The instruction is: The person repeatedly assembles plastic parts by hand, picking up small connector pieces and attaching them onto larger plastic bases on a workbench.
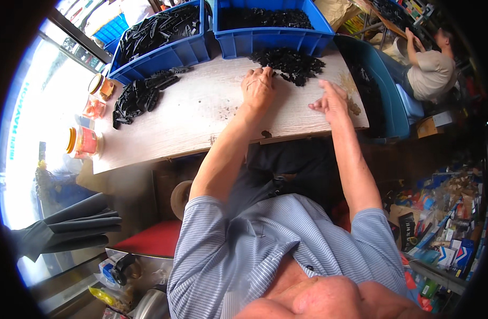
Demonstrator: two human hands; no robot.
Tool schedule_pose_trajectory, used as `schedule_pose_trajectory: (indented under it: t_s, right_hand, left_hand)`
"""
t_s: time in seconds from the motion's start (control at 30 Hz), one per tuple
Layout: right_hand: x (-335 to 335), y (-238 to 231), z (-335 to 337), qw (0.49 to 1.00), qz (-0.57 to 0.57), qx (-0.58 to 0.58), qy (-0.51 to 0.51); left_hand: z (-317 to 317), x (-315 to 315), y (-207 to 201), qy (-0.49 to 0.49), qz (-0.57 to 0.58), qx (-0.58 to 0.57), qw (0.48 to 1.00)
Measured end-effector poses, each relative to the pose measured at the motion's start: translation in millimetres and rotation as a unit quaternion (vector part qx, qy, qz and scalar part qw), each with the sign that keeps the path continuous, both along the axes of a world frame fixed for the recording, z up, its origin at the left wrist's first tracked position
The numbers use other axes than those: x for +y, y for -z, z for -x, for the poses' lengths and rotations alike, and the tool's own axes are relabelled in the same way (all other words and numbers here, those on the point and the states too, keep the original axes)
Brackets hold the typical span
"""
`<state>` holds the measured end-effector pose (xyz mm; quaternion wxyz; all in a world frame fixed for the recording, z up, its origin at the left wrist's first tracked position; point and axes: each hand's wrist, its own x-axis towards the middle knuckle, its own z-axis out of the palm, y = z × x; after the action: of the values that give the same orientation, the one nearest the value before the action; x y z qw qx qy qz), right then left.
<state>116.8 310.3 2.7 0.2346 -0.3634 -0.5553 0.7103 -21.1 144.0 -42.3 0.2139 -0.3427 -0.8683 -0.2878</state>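
My left hand (259, 89) rests knuckles up on the pale wooden tabletop, its fingers curled under at the left edge of a loose pile of small black plastic parts (294, 65). Whatever its fingertips grip is hidden beneath them. To the right of that pile, my right hand (333, 101) hovers by the table's right side with fingers apart and nothing seen in it. Over on the left of the table lies a heap of longer black plastic pieces (140, 98), away from both hands.
Two blue bins (276, 40), (164, 56) of black parts stand along the far edge. Lidded jars (84, 142) line the left edge. Beyond the table's right side is a teal tub (395, 114). Another person (432, 69) sits at the far right. Cluttered goods (440, 234) fill the lower right.
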Motion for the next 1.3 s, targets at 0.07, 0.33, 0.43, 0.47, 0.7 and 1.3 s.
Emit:
schedule_pose_trajectory:
  t_s: [0.07, 0.33, 0.43, 0.47, 0.7, 1.3]
  right_hand:
    - [-11.9, 3.6, 5.0, 0.996, 0.018, 0.001, -0.089]
    - [-50.3, -6.2, 12.3, 0.977, 0.033, 0.043, -0.205]
    - [-54.5, 3.8, 14.8, 0.972, 0.017, 0.054, -0.230]
    - [-56.7, 5.4, 13.5, 0.974, 0.019, 0.063, -0.218]
    - [-62.7, 7.7, 16.2, 0.977, -0.013, 0.056, -0.207]
    - [-65.4, 9.8, 8.4, 0.973, -0.024, 0.104, -0.205]
  left_hand:
    - [-0.4, -5.8, -2.4, 0.020, -0.079, -0.078, 0.994]
    - [-35.4, -30.9, -35.6, 0.163, -0.406, -0.599, 0.671]
    - [-41.9, -32.0, -33.0, 0.193, -0.419, -0.637, 0.618]
    - [-41.8, -33.0, -33.5, 0.181, -0.427, -0.648, 0.605]
    - [-55.8, -33.8, -25.9, 0.179, -0.446, -0.629, 0.611]
    - [-38.7, -96.8, -19.8, -0.069, -0.309, -0.242, 0.917]
